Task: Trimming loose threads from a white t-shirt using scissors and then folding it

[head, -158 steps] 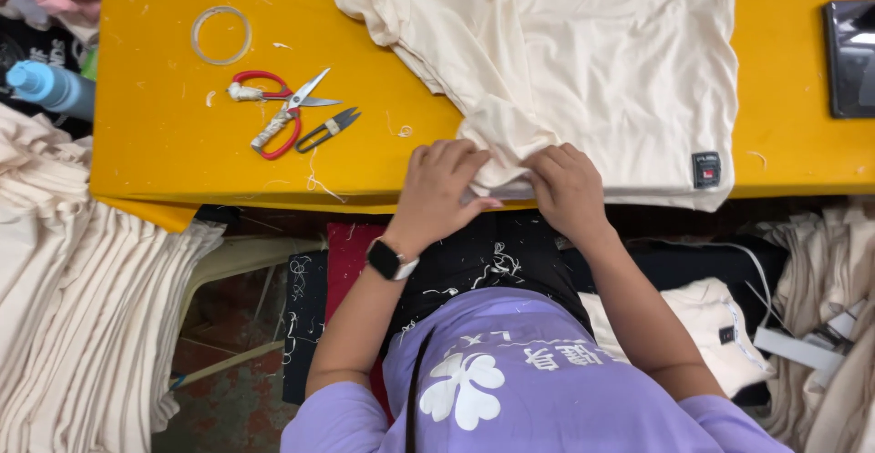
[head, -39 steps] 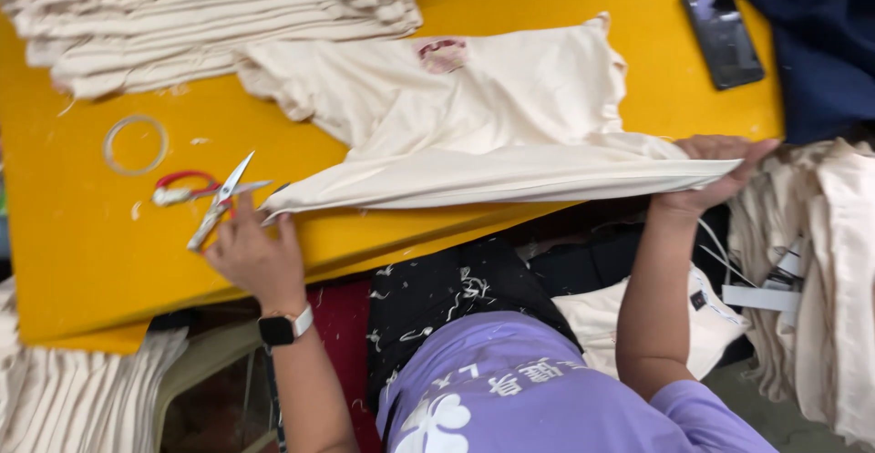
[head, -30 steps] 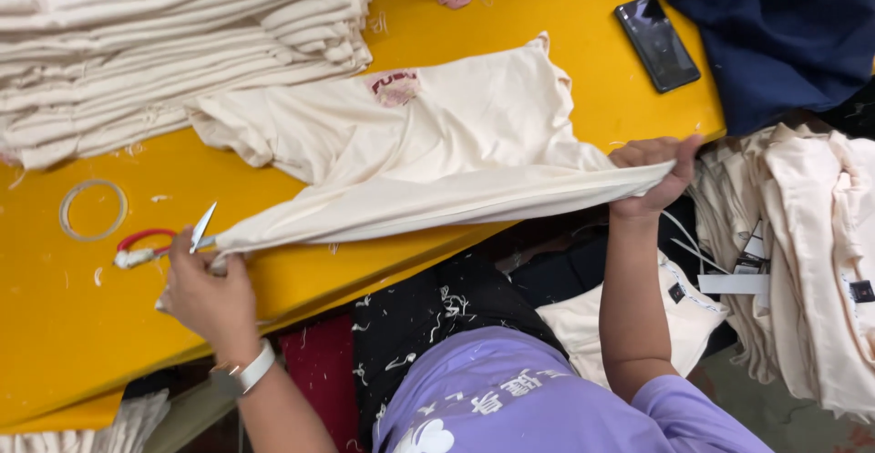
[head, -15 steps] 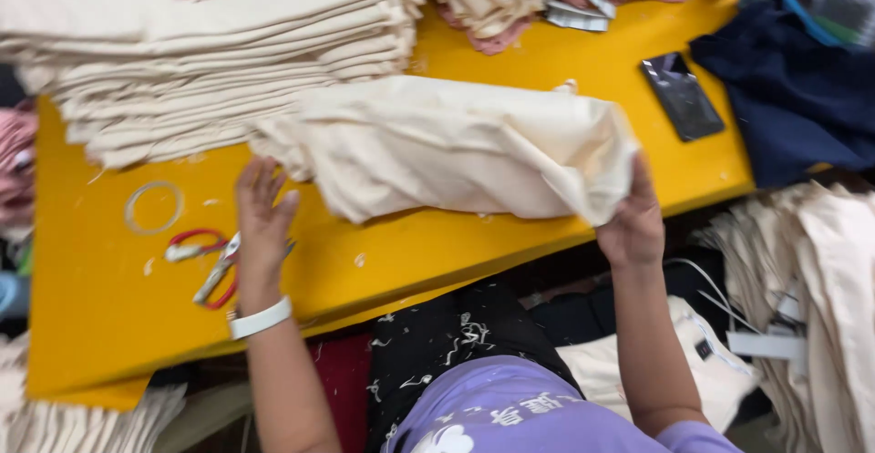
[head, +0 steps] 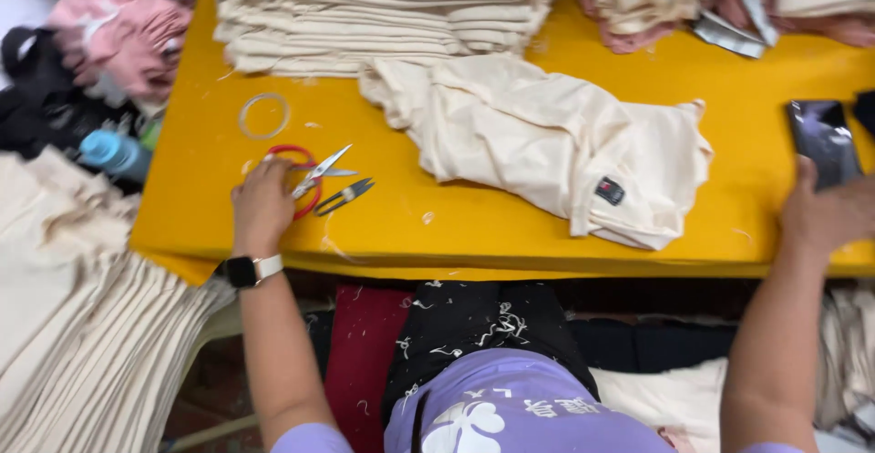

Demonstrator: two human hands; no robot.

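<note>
1. Head view, left side. The left hand (head: 262, 205) rests palm-down on the yellow table (head: 510, 225), its fingers lying over the red handles of the scissors (head: 305, 180). The fingers appear loosely curled on the handles; whether they are through the loops or clamped on them cannot be told. A dark wristwatch (head: 244, 272) sits on that wrist.
2. Head view, beside the scissors. A small dark thread snip (head: 344, 196) lies just beside the scissors' blades, and a clear tape ring (head: 264, 115) lies near them, farther from the person. The cutting tools sit together at the left, within reach of that hand and apart from the cloth.
3. Head view, centre. A cream garment (head: 547, 143), loosely folded and rumpled, lies in the middle of the table with a small dark label near its lower right corner. Neither hand touches it.
4. Head view, right side. The right hand (head: 829, 211) lies at the table's near edge, its fingers touching the lower end of a dark phone (head: 820, 138); the grip is partly cut off, so its closure cannot be told.
5. Head view, surroundings. A stack of folded cream garments (head: 383, 6) fills the far edge, and another cream pile (head: 82, 325) lies below the table at left.
</note>
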